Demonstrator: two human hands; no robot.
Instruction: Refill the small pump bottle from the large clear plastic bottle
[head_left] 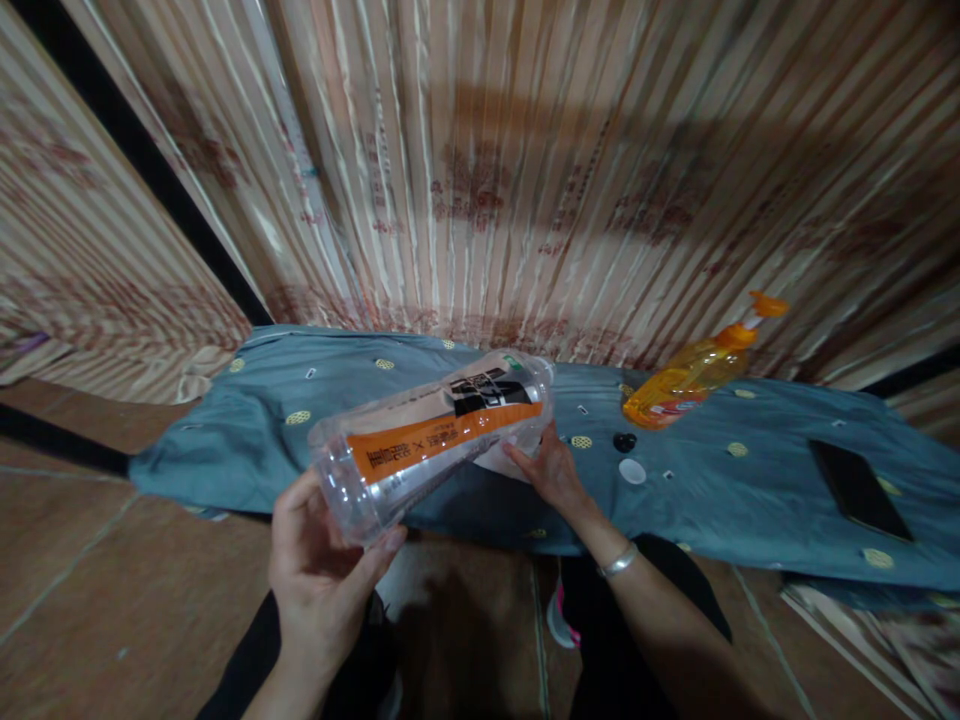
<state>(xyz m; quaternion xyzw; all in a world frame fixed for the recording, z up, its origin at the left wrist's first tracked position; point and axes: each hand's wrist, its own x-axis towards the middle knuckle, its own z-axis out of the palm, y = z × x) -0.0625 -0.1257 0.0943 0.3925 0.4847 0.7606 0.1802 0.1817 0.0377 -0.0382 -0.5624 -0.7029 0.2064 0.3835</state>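
A large clear plastic bottle (431, 440) with an orange and black label lies sideways in the air over the front of a blue-grey cloth (247, 430). My left hand (319, 575) is closed round its base end, thumb across the bottom. My right hand (551, 470) holds the bottle's far end from below, fingers curled against it. A silver bangle sits on my right wrist.
On the cloth to the right lie an orange pump bottle (694, 375) on its side, a small black cap (624, 441), a white cap (632, 471) and a dark phone (859, 490). Striped curtains (525, 170) hang behind. My legs and shoes show below on brown floor tiles.
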